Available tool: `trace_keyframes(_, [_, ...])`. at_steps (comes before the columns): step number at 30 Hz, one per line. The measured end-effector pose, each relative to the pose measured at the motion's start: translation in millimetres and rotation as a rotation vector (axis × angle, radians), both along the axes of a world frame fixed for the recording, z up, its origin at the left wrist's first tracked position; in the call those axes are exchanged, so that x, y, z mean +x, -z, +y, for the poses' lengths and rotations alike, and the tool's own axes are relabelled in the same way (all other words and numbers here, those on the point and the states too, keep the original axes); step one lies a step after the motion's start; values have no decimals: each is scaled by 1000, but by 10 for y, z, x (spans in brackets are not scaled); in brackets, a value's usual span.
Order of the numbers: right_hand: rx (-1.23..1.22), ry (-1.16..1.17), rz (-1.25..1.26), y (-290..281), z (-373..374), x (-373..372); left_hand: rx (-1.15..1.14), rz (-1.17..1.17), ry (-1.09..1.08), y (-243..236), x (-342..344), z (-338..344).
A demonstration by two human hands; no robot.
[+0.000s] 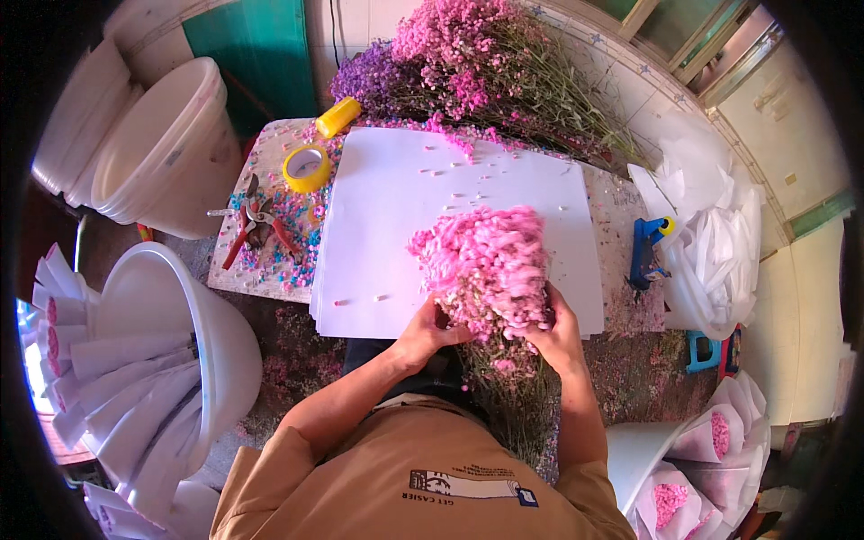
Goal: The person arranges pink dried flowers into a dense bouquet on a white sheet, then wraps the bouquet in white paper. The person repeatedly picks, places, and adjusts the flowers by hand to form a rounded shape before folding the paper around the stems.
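Grasped from its 7 and 5 o'clock sides, a bunch of pink flowers (486, 261) is held by a left hand (430, 337) and right hand (562, 337), fingers curled around it low on the blooms, apparently to gather the heads while stems (517, 396) hang toward 6. Beneath the heads, white paper sheets (378, 234) lie directly before the person, likely for easy reach. Red-handled shears (256, 225) at 9, a yellow tape roll (306, 185) at 10 and a blue dispenser (644, 252) at 3 seem parked within arm's length. Loose flowers (468, 45) heap at 12. White-wrapped bundles (135, 378) lean from a white bucket (236, 342) near 9. Most fingertips are hidden; blur softens the blooms, lower stems are hard to trace, and wrapped bouquets (670, 504) at 5 are partly cut off.
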State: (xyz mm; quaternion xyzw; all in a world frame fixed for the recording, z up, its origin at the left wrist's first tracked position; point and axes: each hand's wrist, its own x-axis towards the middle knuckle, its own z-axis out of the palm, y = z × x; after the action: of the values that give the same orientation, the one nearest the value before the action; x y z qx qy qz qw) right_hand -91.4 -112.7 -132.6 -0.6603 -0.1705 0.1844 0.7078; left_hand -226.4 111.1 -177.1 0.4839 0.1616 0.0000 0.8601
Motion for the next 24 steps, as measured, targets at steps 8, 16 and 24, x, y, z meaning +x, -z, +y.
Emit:
trace_keyframes(8, [-295,-78,-284,152,-262,356,-118,21,-110,106,-216,40])
trace_keyframes(16, [-702,205,-149,-51,-506,647,40,-9,-106,298,-325,203])
trace_keyframes(24, [-545,19,-718,-772,354,-490,-92,93,-159,-178,-95,6])
